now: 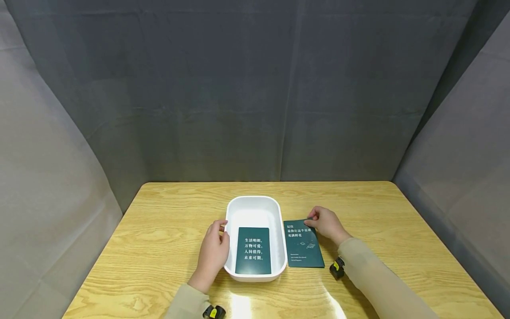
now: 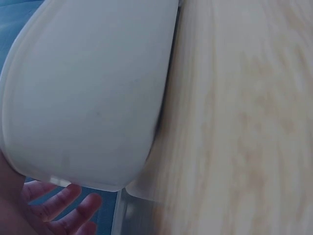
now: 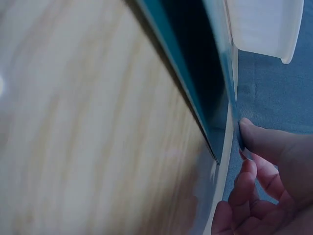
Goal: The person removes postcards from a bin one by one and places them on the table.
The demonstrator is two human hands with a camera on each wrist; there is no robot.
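Right hand (image 1: 327, 223) pinches the green booklet's (image 1: 303, 244) far corner.

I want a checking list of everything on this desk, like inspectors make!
Surface: wooden table, light grain.
Job's things: white tray holding one green booklet; second green booklet flat on the table right of the tray.
Clutter: nothing seen.
Grippers: left hand rests on the tray's left rim; right hand pinches the second booklet's far corner.
Cables: nothing seen.
Surroundings: grey cloth screen behind and at both sides.

White tray (image 1: 233, 212), two dark green white-lettered booklets (image 1: 253, 250), wood-grain table (image 1: 159, 230)
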